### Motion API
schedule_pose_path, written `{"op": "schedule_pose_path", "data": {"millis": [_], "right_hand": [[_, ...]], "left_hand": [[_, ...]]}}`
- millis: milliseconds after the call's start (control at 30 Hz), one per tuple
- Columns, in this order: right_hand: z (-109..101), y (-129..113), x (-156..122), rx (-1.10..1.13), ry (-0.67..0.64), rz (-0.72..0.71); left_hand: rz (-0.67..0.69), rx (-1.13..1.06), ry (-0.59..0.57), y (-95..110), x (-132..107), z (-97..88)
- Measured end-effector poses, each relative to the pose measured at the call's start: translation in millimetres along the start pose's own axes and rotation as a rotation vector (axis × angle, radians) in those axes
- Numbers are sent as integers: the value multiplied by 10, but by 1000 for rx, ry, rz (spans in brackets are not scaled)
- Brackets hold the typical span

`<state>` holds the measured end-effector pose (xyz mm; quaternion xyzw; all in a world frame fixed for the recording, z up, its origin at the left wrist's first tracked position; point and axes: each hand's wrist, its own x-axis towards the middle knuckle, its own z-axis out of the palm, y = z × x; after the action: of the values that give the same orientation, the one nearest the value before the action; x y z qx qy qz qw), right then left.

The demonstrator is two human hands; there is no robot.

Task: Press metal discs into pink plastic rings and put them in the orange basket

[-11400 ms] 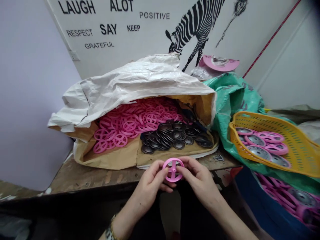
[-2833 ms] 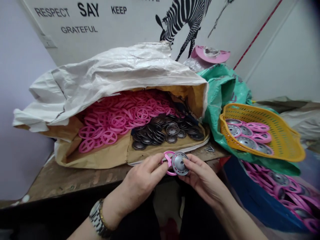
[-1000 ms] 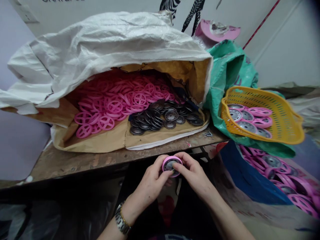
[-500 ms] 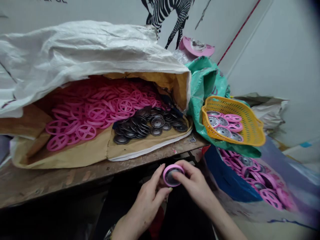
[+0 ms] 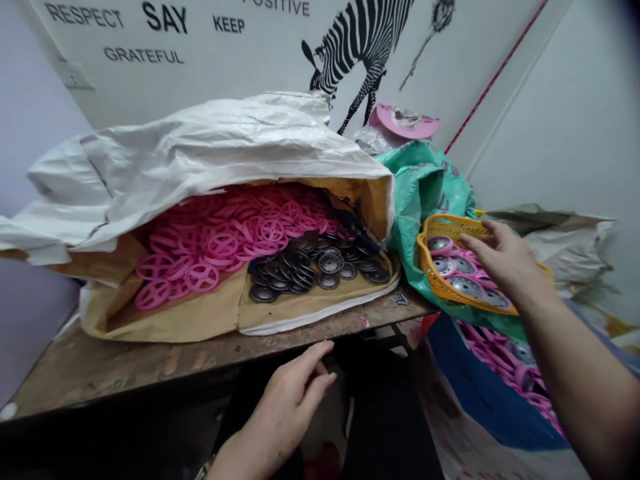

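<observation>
Zebra-and-words wall point(image 5: 360, 53) at the back, and below it a worn wooden tabletop point(image 5: 150, 363) that carries nearly everything. Biggest on it is a white sack point(image 5: 200, 160) lying on its side with its mouth open. Just beside that on the right is a crumpled green bag point(image 5: 425, 193), with a blue container point(image 5: 475, 393) of more pink pieces lower down. A yellow basket point(image 5: 426, 257) rests tilted on the green bag. In the sack's mouth lie a heap of pink spoked rings point(image 5: 215, 240) and, touching it on the right, a smaller heap of dark discs point(image 5: 310, 270). The basket holds fitted wheels point(image 5: 463, 283) - grey disc inside pink ring - lying flat in a loose layer. The right hand point(image 5: 505, 260) is over the basket, its grip wide with the fingers splayed just above the wheels and nothing visible between them. The left hand point(image 5: 290, 400) hangs below the tabletop's front edge, its grip also open and empty. Work at the basket probably goes best with a low, light touch - it sits on soft, sloping plastic, so pressing on its near rim could tip it toward the blue container. Wheels would likely sit best laid flat beside the others, well inside the rim.
</observation>
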<state>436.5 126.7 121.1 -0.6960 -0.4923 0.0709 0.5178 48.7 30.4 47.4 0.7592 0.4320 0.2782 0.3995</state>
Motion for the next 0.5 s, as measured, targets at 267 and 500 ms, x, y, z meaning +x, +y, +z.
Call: {"op": "schedule_pose_path", "data": {"millis": [267, 500], "right_hand": [[224, -124, -958, -83, -171, -203], [388, -240, -1704, 43, -318, -364]], "left_hand": [[354, 635, 392, -166, 536, -930], [99, 1223, 301, -274, 1172, -1401]]}}
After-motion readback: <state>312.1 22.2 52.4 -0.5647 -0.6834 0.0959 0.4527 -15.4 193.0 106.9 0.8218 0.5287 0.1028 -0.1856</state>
